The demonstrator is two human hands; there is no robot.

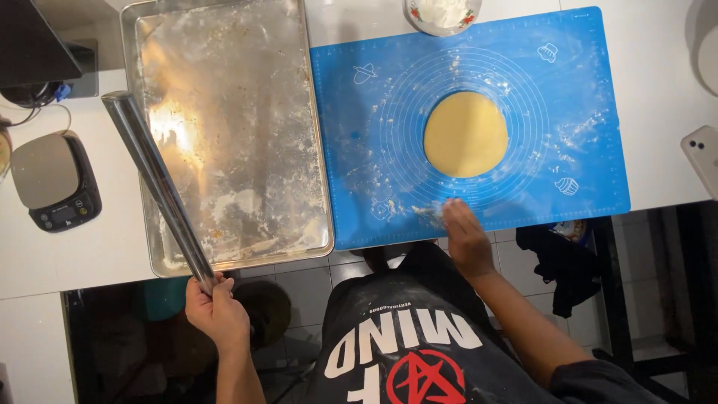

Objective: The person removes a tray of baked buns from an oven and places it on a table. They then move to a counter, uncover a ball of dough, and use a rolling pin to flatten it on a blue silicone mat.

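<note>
Left grip (217, 310) clamped on steel rolling pin (158, 191), lifted off the bench; right grip (465, 238) flat, fingers together, brushing flour beside dough round (465, 135) on blue mat (591, 187).

My left hand (217, 313) sits low at about seven o'clock, fist closed, knuckles up, thumb wrapped toward me, gripping something long that juts up toward eleven o'clock. The forearm drops straight down to six o'clock, bare. My right hand (465, 238) reaches forward just right of centre, palm down, fingers (451, 210) stretched flat and together, pointing toward twelve o'clock, tips pressing the surface. Its bare forearm runs back toward five o'clock, elbow bent near my body.
</note>
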